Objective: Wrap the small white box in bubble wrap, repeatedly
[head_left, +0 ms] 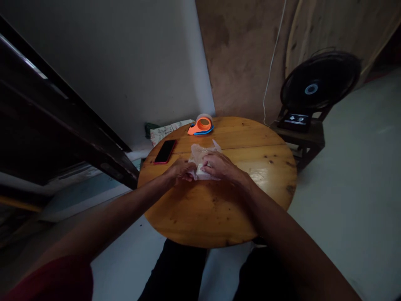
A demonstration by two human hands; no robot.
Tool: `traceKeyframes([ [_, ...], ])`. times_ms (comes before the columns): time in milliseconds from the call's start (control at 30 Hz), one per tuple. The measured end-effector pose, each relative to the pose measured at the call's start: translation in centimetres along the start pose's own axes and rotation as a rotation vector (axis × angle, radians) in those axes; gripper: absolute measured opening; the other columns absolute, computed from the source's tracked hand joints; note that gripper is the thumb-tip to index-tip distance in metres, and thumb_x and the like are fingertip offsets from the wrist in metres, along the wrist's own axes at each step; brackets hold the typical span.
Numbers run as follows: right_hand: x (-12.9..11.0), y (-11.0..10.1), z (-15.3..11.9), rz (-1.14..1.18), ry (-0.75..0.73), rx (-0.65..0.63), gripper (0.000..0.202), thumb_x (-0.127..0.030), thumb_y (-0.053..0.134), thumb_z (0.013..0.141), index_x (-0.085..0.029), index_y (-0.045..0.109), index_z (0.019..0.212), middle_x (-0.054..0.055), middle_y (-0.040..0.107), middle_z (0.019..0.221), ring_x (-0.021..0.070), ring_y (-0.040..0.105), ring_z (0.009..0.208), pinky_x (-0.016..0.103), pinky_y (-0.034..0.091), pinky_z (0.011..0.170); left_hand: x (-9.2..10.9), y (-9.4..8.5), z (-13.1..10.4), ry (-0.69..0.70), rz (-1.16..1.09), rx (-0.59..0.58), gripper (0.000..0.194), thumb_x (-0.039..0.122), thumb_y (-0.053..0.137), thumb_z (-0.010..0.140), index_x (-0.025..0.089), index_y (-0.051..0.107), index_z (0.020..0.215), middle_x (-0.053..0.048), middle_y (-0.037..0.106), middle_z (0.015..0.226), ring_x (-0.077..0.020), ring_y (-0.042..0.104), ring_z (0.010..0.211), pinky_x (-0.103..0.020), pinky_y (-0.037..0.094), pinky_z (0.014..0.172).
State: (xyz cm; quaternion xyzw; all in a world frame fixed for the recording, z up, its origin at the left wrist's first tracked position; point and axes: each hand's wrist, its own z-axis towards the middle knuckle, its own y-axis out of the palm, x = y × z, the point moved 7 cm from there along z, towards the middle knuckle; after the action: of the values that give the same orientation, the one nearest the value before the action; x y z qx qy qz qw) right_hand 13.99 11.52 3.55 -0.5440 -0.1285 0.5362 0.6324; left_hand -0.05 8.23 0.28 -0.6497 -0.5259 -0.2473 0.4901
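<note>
A whitish, see-through wrap, perhaps bubble wrap, (pixel 199 154) lies crumpled near the middle of the round wooden table (pixel 216 213). Its left edge is pinched by my left hand (pixel 183 169), with the fingers curled. My right hand (pixel 219 164) is closed over the wrap's right side, fingers bent onto it. A pale part shows between the two hands; whether something is inside the wrap I cannot make out. Beyond the wrap stands an orange and blue tape dispenser (pixel 200 126) with a roll of tape in it.
A dark-screened phone with a red edge (pixel 165 151) lies at the table's left. Behind the table are a printed sack (pixel 167 131) and a wall. On a dark wooden stool (pixel 316 136) at the right stands a black fan (pixel 321 83), and a white cord hangs nearby.
</note>
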Motion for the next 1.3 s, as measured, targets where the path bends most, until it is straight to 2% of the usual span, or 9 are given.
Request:
traceKeyframes([
  [167,-0.3,-0.1,-0.1,0.001,-0.005,0.010,0.010,-0.022,0.064,0.083,-0.015,0.071,0.084,0.007,0.068,0.091,0.0176,0.058,0.088,0.027,0.041,0.080,0.0,-0.3,-0.5,0.063,-0.123,0.055,0.013,0.020,0.064,0.068,0.013,0.056,0.076,0.001,0.061,0.061,-0.0098,0.057,0.047,-0.021,0.047,0.044],
  [333,-0.5,-0.3,-0.2,0.036,-0.026,0.025,0.008,-0.019,0.062,0.082,-0.016,0.070,0.081,0.005,0.068,0.088,0.0168,0.059,0.085,0.026,0.040,0.078,0.7,0.1,-0.9,0.121,-0.109,0.090,0.009,0.018,0.063,0.074,0.014,0.055,0.073,0.002,0.059,0.060,-0.0097,0.056,0.046,-0.022,0.048,0.045],
  [467,-0.3,-0.2,-0.1,0.047,-0.024,0.026,0.010,-0.020,0.062,0.083,-0.016,0.069,0.079,0.005,0.067,0.086,0.0161,0.058,0.083,0.026,0.040,0.077,1.9,0.7,-2.0,0.129,-0.128,-0.024,0.008,0.019,0.063,0.074,0.012,0.060,0.077,0.000,0.060,0.063,-0.0084,0.054,0.050,-0.024,0.053,0.052],
  [533,-0.2,-0.1,0.0,0.053,-0.021,0.026,0.011,-0.021,0.061,0.084,-0.016,0.069,0.079,0.005,0.067,0.085,0.0159,0.058,0.082,0.026,0.041,0.077,2.2,0.9,-2.5,0.125,-0.168,-0.110,0.013,0.019,0.064,0.072,0.011,0.063,0.082,-0.002,0.063,0.069,-0.0092,0.056,0.055,-0.027,0.056,0.059],
  [633,-0.2,-0.1,-0.1,0.083,-0.017,0.017,0.013,-0.025,0.061,0.084,-0.016,0.068,0.078,0.005,0.066,0.085,0.0164,0.058,0.083,0.026,0.042,0.076,2.2,1.1,-2.7,0.164,-0.110,-0.160,0.022,0.018,0.063,0.068,0.011,0.067,0.088,-0.002,0.063,0.072,-0.0097,0.056,0.058,-0.026,0.054,0.061],
  [733,0.1,-0.3,-0.2,0.102,0.018,0.022,0.010,-0.022,0.060,0.082,-0.017,0.068,0.080,0.005,0.067,0.088,0.0172,0.059,0.085,0.026,0.043,0.076,2.3,1.7,-2.6,0.330,0.144,-0.132,0.022,0.021,0.056,0.074,0.013,0.070,0.089,0.000,0.060,0.067,-0.0100,0.052,0.057,-0.023,0.046,0.057],
  [933,2.1,-1.0,-0.6,0.124,0.182,0.077,0.026,-0.014,0.053,0.075,-0.018,0.069,0.095,0.005,0.070,0.098,0.0175,0.062,0.087,0.026,0.045,0.076,2.8,2.6,-4.1,0.827,0.669,0.224,0.023,0.023,0.051,0.084,0.018,0.073,0.084,-0.004,0.060,0.079,-0.0137,0.055,0.073,-0.025,0.042,0.068],
  [1100,3.4,-1.7,-1.1,0.143,0.268,0.138,0.026,-0.013,0.051,0.075,-0.019,0.070,0.091,0.002,0.071,0.085,0.0159,0.062,0.077,0.026,0.046,0.071,2.0,2.8,-5.1,1.080,0.671,0.399,0.023,0.021,0.051,0.084,0.018,0.072,0.094,-0.009,0.061,0.095,-0.0204,0.055,0.091,-0.035,0.045,0.083],
  [1300,3.5,-2.1,-1.1,0.136,0.245,0.206,0.018,-0.019,0.053,0.079,-0.018,0.069,0.085,0.006,0.072,0.092,0.0180,0.064,0.084,0.029,0.047,0.076,1.9,3.0,-5.0,1.196,0.565,0.362,0.021,0.016,0.050,0.085,0.014,0.068,0.094,-0.012,0.065,0.105,-0.0217,0.057,0.099,-0.038,0.046,0.091],
])
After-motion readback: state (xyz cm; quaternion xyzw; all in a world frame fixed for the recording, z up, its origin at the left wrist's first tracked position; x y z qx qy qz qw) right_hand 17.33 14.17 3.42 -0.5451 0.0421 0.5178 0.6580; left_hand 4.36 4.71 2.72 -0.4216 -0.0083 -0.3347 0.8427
